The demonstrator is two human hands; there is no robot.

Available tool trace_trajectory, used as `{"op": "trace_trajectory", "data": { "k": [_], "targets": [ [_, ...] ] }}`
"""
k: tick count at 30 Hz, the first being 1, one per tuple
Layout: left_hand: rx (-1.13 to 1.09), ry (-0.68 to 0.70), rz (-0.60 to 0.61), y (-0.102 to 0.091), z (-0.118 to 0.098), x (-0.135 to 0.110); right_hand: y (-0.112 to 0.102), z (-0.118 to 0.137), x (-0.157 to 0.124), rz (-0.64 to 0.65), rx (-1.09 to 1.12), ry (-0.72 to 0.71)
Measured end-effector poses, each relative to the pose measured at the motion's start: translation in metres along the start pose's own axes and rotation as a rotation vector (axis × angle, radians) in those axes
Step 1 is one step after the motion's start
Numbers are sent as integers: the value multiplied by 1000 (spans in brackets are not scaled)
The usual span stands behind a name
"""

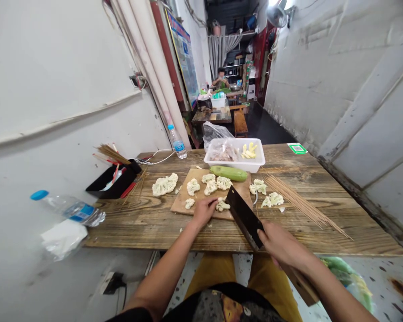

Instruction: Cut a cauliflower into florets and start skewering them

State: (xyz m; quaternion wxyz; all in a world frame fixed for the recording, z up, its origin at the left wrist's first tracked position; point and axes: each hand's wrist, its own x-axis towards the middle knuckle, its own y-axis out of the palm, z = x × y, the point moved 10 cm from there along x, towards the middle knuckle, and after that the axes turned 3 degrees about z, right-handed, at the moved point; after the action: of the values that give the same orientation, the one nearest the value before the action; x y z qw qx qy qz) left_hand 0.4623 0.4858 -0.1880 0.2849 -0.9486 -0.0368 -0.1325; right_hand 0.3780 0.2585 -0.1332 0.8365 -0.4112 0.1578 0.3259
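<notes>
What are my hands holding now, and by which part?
Your right hand holds the cleaver around where its handle meets the blade. Your left hand has its fingertips at the left edge of a cauliflower floret; whether they grip is unclear.

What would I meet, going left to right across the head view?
Leftmost water bottle, black box, large cauliflower piece, left hand, cleaver blade, green card.

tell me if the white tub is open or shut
Open: no lid covers the tub, and yellow pieces show inside.
</notes>
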Motion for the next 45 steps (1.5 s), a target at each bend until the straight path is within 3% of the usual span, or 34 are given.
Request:
{"op": "trace_trajectory", "data": {
  "k": [3, 6, 10, 13, 18, 21, 25, 27, 28, 31, 32, 34, 36, 38, 43, 45],
  "targets": [
    [-12, -79, -90, -15, 16, -3, -7, -22, -12, -94, 189, -60],
    [8, -12, 6, -5, 0, 1, -19, -50, -30, -247, 309, -40],
    [255, 179, 283, 33, -48, 10, -28, -80, -53, -372, 309, 20],
    [366, 163, 422, 58, -63, 24, -26, -106, -67, -411, 333, 57],
    [100, 105, 359, 92, -90, 62, -31, -151, -89, -531, 378, 136],
    [-12, 96, 290, 122, -105, 82, -39, -158, -99, -591, 367, 176],
    [93, 296, 431, 164, -133, 94, -41, -156, -104, -602, 352, 180],
    [128, 392, 431, 155, -140, 99, -36, -162, -104, -589, 360, 176],
    [140, 393, 371, 139, -138, 103, -33, -168, -103, -579, 370, 175],
    [270, 213, 116, 66, -107, 114, -21, -194, -97, -550, 429, 184],
    [348, 130, 81, 44, -92, 113, -18, -202, -94, -542, 451, 188],
    [495, 4, 120, 17, -63, 104, -14, -211, -88, -536, 483, 191],
    [607, -7, 214, 11, -44, 93, -11, -205, -82, -523, 503, 176],
    [678, 69, 265, 18, -37, 84, -9, -187, -76, -504, 517, 152],
    [652, 130, 278, 41, -36, 84, 15, -121, -54, -359, 584, 77],
    [562, 122, 241, 38, -41, 85, 29, -100, -40, -264, 618, 33]
  ]
}}
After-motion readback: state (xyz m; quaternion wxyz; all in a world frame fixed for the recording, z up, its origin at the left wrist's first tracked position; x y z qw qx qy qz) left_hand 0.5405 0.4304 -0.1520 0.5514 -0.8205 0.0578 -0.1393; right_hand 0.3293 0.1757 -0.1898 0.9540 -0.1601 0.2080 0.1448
